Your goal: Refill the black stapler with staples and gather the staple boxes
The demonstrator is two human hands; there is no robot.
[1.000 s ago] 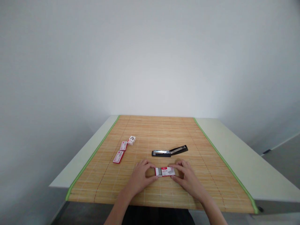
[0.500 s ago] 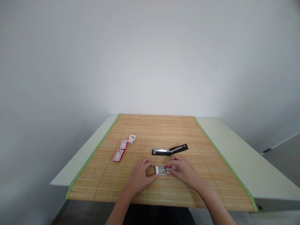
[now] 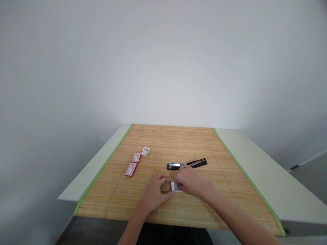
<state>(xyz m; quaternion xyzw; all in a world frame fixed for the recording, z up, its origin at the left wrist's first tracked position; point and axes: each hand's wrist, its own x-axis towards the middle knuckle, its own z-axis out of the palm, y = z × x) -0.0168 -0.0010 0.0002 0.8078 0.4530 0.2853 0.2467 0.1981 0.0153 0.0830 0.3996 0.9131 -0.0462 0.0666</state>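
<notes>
Sliding leftward since a second ago, the right hand (image 3: 188, 180) now covers most of the staple box (image 3: 174, 186), which lies just on the near side of the stapler (image 3: 186, 165). Its grip pinches the box, as does the left hand (image 3: 154, 192) at the box's left end.

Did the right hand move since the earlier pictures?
Yes. Against the stapler, the right hand slid left, covering most of the small box.

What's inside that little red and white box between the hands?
Something grey shows inside the box, possibly staples. The right hand covers most of it, so the rest is hidden; the left hand holds its end.
</notes>
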